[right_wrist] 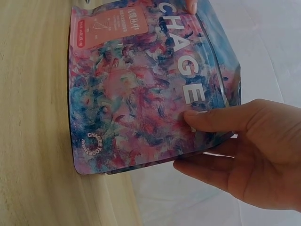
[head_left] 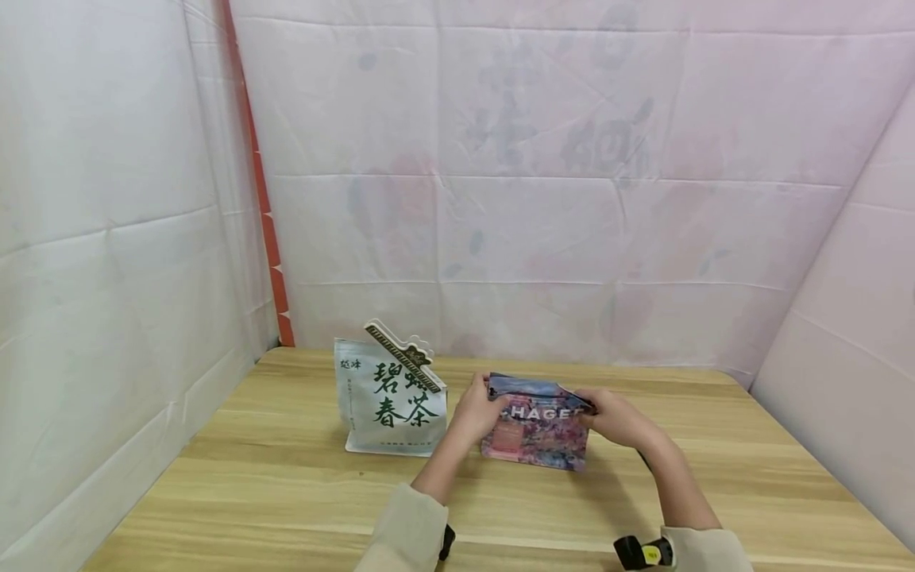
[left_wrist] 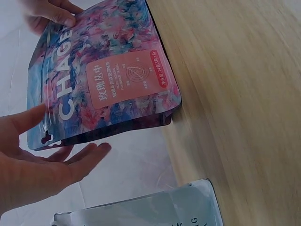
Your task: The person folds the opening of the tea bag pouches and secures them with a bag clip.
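Observation:
A pink and blue floral CHAGEE tea pouch (head_left: 536,437) stands on the table between both hands. My left hand (head_left: 476,409) holds its upper left edge; in the left wrist view, the thumb of the left hand (left_wrist: 37,165) lies on the front near the zip strip, with fingers behind. At the upper right edge, my right hand (head_left: 618,417) pinches the tea pouch (right_wrist: 127,103). The right wrist view shows that right hand (right_wrist: 263,150) with its thumb on the front by the last letters and its fingers at the back.
To the left stands a pale tea bag (head_left: 393,413) with dark green Chinese writing. A large white and brown clip (head_left: 403,357) sits slanted across its top right corner. White cloth (head_left: 529,238) hangs behind and beside the wooden table (head_left: 286,485).

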Available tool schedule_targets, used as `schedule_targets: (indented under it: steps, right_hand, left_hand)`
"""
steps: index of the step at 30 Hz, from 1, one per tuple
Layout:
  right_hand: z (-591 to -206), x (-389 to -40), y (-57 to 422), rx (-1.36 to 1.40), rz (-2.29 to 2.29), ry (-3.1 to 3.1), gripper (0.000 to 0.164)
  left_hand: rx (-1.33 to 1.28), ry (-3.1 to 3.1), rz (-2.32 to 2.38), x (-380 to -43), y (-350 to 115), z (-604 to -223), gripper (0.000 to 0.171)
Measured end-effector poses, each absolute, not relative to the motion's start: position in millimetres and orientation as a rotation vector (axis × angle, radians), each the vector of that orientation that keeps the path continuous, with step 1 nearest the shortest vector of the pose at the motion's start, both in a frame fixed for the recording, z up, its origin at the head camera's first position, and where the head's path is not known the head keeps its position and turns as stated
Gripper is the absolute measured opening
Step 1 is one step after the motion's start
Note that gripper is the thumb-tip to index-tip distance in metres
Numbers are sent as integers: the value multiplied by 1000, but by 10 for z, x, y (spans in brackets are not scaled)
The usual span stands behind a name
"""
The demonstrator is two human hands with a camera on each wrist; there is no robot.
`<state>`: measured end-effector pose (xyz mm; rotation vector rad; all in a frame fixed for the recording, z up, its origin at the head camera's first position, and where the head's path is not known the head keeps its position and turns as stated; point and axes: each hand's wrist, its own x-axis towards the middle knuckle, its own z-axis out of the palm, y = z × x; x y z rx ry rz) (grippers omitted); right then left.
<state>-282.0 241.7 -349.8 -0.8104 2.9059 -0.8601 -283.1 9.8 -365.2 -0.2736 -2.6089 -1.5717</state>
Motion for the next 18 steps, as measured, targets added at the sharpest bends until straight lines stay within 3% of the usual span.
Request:
schedule_targets:
  steps: [2, 8, 18]
  right_hand:
    - [-3500, -2824, 2433, -804, -886, 2902, 6]
    - [-3446, -2797, 2491, -836, -993, 2876, 28]
    - [-3353, -2748, 2626, -874, -1132, 2748, 35]
  left_hand:
    - [-291, -2602, -1577, -2822, 108, -3639, 52]
    - [-322, -2543, -1419, -2767, 194, -3552, 65]
    - [-558, -2479, -640, -2709, 458, -3430, 44]
